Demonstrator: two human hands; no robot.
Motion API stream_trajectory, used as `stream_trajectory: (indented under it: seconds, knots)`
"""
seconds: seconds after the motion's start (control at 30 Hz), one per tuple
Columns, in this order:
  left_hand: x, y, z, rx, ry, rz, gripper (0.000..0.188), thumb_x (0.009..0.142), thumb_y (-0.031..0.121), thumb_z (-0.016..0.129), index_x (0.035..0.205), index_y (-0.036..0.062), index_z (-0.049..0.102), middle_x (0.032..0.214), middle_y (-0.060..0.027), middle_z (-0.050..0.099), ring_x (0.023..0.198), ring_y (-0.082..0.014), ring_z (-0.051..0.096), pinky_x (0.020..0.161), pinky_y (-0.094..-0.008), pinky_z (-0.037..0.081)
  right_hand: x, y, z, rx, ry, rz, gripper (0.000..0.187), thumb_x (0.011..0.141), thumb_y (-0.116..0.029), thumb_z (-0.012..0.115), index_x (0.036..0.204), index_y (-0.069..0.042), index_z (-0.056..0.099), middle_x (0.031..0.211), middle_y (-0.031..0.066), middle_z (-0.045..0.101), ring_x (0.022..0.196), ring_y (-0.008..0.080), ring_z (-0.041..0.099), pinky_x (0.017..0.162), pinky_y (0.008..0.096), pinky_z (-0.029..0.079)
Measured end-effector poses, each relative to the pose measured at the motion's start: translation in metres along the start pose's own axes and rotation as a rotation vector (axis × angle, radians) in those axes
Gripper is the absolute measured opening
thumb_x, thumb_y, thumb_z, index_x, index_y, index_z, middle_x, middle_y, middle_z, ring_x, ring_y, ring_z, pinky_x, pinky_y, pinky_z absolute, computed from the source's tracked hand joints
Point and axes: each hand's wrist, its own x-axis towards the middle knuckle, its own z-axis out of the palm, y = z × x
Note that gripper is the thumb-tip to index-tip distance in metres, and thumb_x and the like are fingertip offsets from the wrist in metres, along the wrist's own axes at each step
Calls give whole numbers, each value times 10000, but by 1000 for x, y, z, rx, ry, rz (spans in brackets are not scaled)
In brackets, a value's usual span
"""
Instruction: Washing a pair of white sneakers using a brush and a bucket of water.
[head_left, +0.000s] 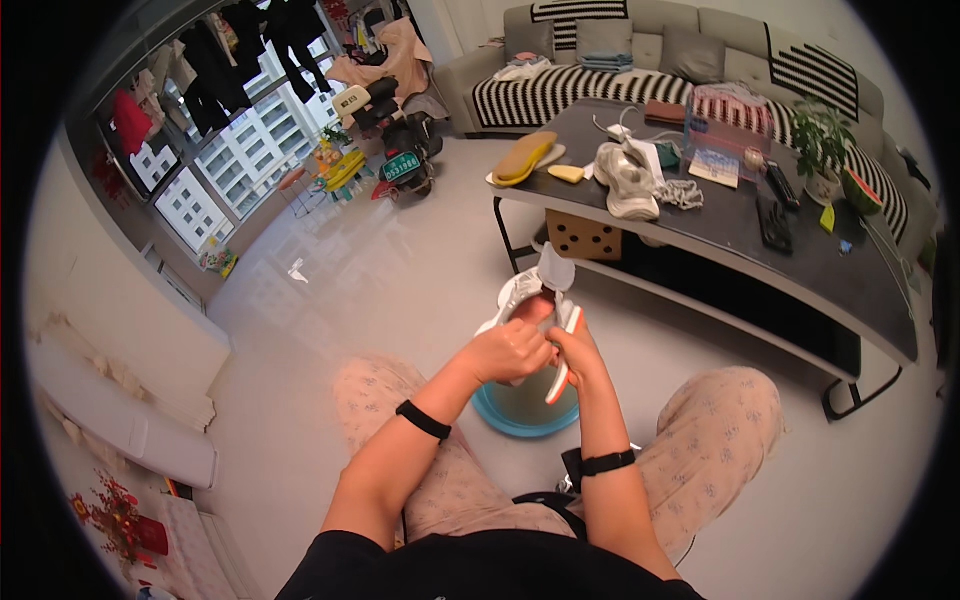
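Observation:
Between my knees, above a basin with a blue rim (520, 432), I hold a white sneaker (519, 290) with an orange-edged sole and a pale tongue sticking up. My right hand (578, 352) grips it along the sole side. Against the near part of the shoe, my left hand (508, 352) is closed in a fist; whatever its fingers hold is hidden. Most of the basin's inside is covered by my hands and the shoe. Another pale sneaker (628, 180) stands on the dark coffee table (720, 220), near yellow-and-tan insoles (526, 158) and white shoelaces (682, 194).
A spotted cardboard box (583, 238) sits under the table's near-left part. The tabletop also carries a potted plant (822, 150), a watermelon piece (861, 192) and a black remote (774, 224). Behind are a grey sofa (690, 54) and a parked scooter (402, 150).

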Motion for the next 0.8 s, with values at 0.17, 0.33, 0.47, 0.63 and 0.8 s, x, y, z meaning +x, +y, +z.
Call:
stream_trajectory:
  seconds: [0.17,0.33,0.47,0.63,0.8]
  knots:
    - [-15,10,36,-234,170,-652,142,752,151,569,655,75,497,660,-38,506,645,-227,518,575,-336,399,11,11,-6,-23,181,-227,641,677,89,432,1252,-133,260,951,68,464,548,100,464,384,196,381]
    - [-23,18,92,-366,291,-1195,401,741,92,556,1128,66,451,1032,-145,488,1056,-350,417,866,-393,392,5,2,-2,-7,199,-293,632,667,102,363,1249,-140,316,885,31,472,524,57,404,360,162,296]
    - [-52,11,107,-703,74,-1354,274,783,72,525,1049,14,502,985,-263,559,906,-407,541,783,-444,442,2,3,1,-129,75,-155,819,693,116,389,1398,-224,148,982,37,465,522,54,388,368,178,300]
    - [-63,6,98,-556,104,-1534,272,848,269,548,842,0,509,651,-236,568,650,-436,558,543,-486,445,-7,9,8,-184,90,-130,749,701,101,417,1381,-148,224,891,13,498,478,33,374,338,160,264]
    - [-61,9,89,-621,247,-1559,283,869,263,528,778,-5,516,608,-248,530,610,-439,532,505,-491,398,6,28,-17,-315,128,-266,730,723,54,466,1388,-114,217,1000,45,517,669,98,477,537,194,380]
